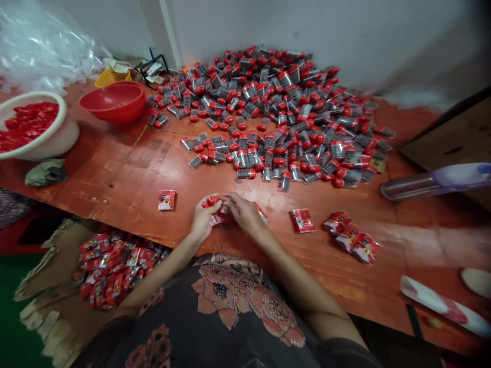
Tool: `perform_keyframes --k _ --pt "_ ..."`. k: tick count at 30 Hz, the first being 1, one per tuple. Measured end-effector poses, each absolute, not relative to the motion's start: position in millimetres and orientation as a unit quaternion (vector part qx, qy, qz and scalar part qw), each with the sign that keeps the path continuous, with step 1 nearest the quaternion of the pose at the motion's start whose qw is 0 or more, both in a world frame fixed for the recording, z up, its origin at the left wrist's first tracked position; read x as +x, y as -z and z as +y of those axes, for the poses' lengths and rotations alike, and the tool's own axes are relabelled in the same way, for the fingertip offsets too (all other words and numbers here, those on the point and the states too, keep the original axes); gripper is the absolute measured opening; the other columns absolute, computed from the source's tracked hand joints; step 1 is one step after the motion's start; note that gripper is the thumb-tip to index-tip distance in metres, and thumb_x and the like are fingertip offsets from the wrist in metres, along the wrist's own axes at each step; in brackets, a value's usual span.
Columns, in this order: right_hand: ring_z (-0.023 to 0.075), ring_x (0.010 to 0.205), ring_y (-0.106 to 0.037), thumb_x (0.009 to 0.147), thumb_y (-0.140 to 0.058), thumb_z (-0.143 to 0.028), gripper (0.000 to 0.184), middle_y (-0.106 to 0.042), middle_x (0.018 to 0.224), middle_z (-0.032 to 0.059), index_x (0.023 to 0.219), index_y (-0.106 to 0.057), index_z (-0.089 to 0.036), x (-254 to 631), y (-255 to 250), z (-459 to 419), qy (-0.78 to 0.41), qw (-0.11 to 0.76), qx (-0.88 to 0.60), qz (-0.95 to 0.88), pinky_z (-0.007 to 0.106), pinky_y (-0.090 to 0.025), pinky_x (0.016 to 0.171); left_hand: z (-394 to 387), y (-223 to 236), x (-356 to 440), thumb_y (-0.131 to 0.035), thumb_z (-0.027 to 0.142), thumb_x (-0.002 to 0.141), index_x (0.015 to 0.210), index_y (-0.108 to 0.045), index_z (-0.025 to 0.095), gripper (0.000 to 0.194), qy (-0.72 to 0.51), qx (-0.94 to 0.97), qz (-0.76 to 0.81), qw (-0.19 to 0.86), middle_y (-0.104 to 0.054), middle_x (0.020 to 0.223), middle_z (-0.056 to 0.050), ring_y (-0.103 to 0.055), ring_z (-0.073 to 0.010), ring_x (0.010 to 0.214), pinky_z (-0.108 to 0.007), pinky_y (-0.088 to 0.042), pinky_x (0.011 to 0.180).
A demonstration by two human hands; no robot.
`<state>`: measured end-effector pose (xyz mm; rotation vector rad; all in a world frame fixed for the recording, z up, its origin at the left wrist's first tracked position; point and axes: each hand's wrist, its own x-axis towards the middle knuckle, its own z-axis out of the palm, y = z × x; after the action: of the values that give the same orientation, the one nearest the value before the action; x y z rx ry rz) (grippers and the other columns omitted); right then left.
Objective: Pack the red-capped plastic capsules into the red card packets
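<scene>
Nearest us is our dark, flower-patterned shirt (pixel 230 306), and below the counter (pixel 146 168) on the left, many red packets (pixel 123 266) lie heaped beside torn cardboard (pixel 57 327). Over the counter's near edge, our left hand (pixel 203 220) has its fingers closed around small red printed packets (pixel 215 219). Our right hand (pixel 241 209) meets them from the other side, its fingertips at their upper edge; we cannot tell whether those fingers pinch or only touch. One loose packet (pixel 166 200) lies to the left of our hands, another (pixel 261 211) shows partly behind our right hand, and a third (pixel 303 220) lies farther right. Beyond that, a row of three packets (pixel 351 237) touches end to end, with a rolled sheet (pixel 441 306) near the right edge. Farther out, a grey-green cloth (pixel 46 173) lies by a white basin (pixel 67 135) of red pieces (pixel 30 122), and a broad pile of red-ended clear containers (pixel 268 112) spreads toward the wall (pixel 345 41). Left of the pile sits a red bowl (pixel 115 102), with a yellow bowl (pixel 109 77) behind it and heaped clear plastic (pixel 42 46) at the far left.
</scene>
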<state>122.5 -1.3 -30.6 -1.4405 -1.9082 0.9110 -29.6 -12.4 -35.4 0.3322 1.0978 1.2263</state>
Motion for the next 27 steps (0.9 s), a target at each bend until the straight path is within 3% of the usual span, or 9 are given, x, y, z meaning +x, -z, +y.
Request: perform_keyframes --k 3,6,9,12,15,17,20,23,27 --pt "0.0234 0.100 -0.065 0.099 -0.038 -0.028 0.031 -0.070 0.111 0.0120 0.114 -0.063 -0.020 140 31 37 -0.245 0.198 -0.624 -0.715 0.033 -0.047 0.083 -4 37 -33 -0.088 0.020 0.055 0.095 -0.069 0.014 0.045 -0.561 0.130 0.497 0.650 -0.071 0.075 -0.001 -0.066 -0.0126 0.062 -0.025 -0.052 0.064" --pt "0.0304 0.097 -0.064 0.097 -0.040 -0.046 0.044 -0.067 0.109 0.0186 0.126 -0.057 -0.017 147 33 69 -0.151 0.083 -0.728 -0.664 0.038 -0.046 0.079 2 38 -38 -0.087 0.018 0.056 0.097 -0.068 0.015 0.045 -0.562 0.116 0.493 0.654 -0.071 0.076 -0.002 -0.067 -0.0137 0.064 -0.026 -0.053 0.065" --pt "0.0331 0.098 -0.062 0.093 -0.041 -0.058 0.054 -0.063 0.111 0.0214 0.124 -0.059 -0.017 140 39 78 -0.118 0.055 -0.730 -0.671 0.039 -0.045 0.078 4 40 -43 -0.084 0.014 0.059 0.098 -0.068 0.016 0.042 -0.548 0.091 0.496 0.667 -0.071 0.076 -0.001 -0.067 -0.0133 0.064 -0.026 -0.054 0.064" --pt "0.0320 0.102 -0.059 0.097 -0.042 -0.041 0.040 -0.059 0.116 0.0218 0.117 -0.064 -0.015 129 46 67 -0.165 0.100 -0.688 -0.700 0.040 -0.045 0.081 4 41 -47 -0.079 0.011 0.065 0.098 -0.068 0.017 0.035 -0.529 0.054 0.489 0.692 -0.072 0.078 -0.002 -0.067 -0.0140 0.064 -0.027 -0.054 0.062" --pt "0.0258 0.100 -0.061 0.096 -0.043 -0.027 0.040 -0.063 0.116 0.0141 0.134 -0.053 -0.022 123 47 47 -0.242 0.164 -0.643 -0.708 0.038 -0.047 0.084 4 40 -49 -0.074 0.007 0.070 0.095 -0.068 0.017 0.028 -0.523 0.016 0.477 0.706 -0.072 0.078 -0.002 -0.067 -0.0140 0.063 -0.027 -0.054 0.062" --pt "0.0220 0.095 -0.063 0.093 -0.049 -0.032 0.048 -0.066 0.113 0.0093 0.140 -0.043 -0.026 121 42 30 -0.324 0.266 -0.629 -0.655 0.035 -0.050 0.080 3 37 -49 -0.071 0.006 0.073 0.091 -0.068 0.017 0.022 -0.527 -0.005 0.469 0.709 -0.071 0.075 -0.001 -0.066 -0.0124 0.062 -0.026 -0.054 0.063" --pt "0.0200 0.083 -0.065 0.086 -0.060 -0.041 0.050 -0.069 0.100 0.0070 0.131 -0.052 -0.023 117 29 4 -0.472 0.420 -0.585 -0.509 0.034 -0.053 0.071 2 32 -48 -0.068 0.005 0.077 0.086 -0.067 0.017 0.015 -0.526 -0.030 0.460 0.714 -0.070 0.072 0.000 -0.065 -0.0101 0.061 -0.024 -0.054 0.065" --pt "0.0183 0.083 -0.064 0.082 -0.064 -0.041 0.042 -0.069 0.098 0.0057 0.120 -0.061 -0.024 114 18 -17 -0.521 0.456 -0.557 -0.459 0.035 -0.054 0.075 0 28 -43 -0.067 0.006 0.078 0.090 -0.068 0.016 0.016 -0.520 -0.035 0.457 0.720 -0.071 0.074 -0.002 -0.065 -0.0105 0.063 -0.024 -0.054 0.067" --pt "0.0197 0.091 -0.063 0.087 -0.058 -0.039 0.041 -0.066 0.108 0.0055 0.127 -0.059 -0.031 114 14 -30 -0.495 0.436 -0.556 -0.506 0.039 -0.053 0.082 -3 25 -36 -0.070 0.008 0.076 0.098 -0.069 0.017 0.023 -0.520 -0.012 0.453 0.724 -0.070 0.076 -0.003 -0.066 -0.0134 0.068 -0.030 -0.054 0.073"
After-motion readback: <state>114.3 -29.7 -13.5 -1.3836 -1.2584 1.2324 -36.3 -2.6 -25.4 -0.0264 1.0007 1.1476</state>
